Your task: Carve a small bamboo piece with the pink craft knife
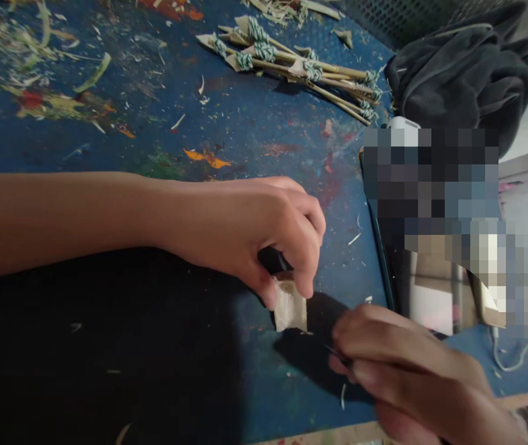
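1. Far left, at the top: pale shavings (11, 46) lie scattered over a blue table (264, 123) that is stained with red, orange and green paint.
2. Centre: the left hand (259, 216), its bare forearm reaching in from the left edge, is held back upward. Its thumb and index finger are clamped on a small pale piece.
3. The piece (290, 309) is flat and roughly rectangular. Its long axis runs up and down the view, and its straight free edge points to the bottom. The upper end sits between thumb and fingertip; most of its length juts out below the grip, close over the table. Whether it touches the table, I cannot tell.
4. Above the hand, well apart from it: a bundle of sticks (333, 65), bound with green-and-white cord (314, 71), lies slanting, with pointed tips to the left.
5. Right of the piece: a slim dark tool (341, 356), mostly hidden by fingers, slants toward the piece.
6. Lower right: the right hand (416, 364), slightly blurred, has its fingers closed around the tool. It is near the piece.
7. Farther right: a glossy panel (433, 309) lies partly behind a pixelated patch, with dark cloth (458, 80) heaped above and a white cable (507, 369) curling below.
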`<state>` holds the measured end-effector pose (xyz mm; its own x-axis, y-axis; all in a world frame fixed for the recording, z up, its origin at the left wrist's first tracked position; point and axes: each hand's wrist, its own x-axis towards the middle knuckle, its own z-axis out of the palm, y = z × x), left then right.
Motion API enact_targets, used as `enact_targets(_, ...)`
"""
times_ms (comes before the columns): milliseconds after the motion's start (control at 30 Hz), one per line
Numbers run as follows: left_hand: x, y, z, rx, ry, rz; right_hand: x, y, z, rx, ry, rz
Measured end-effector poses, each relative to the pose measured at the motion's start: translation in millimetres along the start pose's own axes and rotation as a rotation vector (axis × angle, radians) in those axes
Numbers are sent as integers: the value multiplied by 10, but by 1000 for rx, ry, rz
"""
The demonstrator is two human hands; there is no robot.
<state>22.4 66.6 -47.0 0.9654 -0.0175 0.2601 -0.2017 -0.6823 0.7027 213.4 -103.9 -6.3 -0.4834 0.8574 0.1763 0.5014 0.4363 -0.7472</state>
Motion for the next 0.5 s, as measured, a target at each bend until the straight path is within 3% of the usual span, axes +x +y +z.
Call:
enact_targets(167, -2, -5, 20, 8, 62, 54, 126, 70, 171, -37, 46, -141)
enact_targets(500, -4, -8, 65, 26, 107, 85, 115, 66, 157, -119, 26, -143)
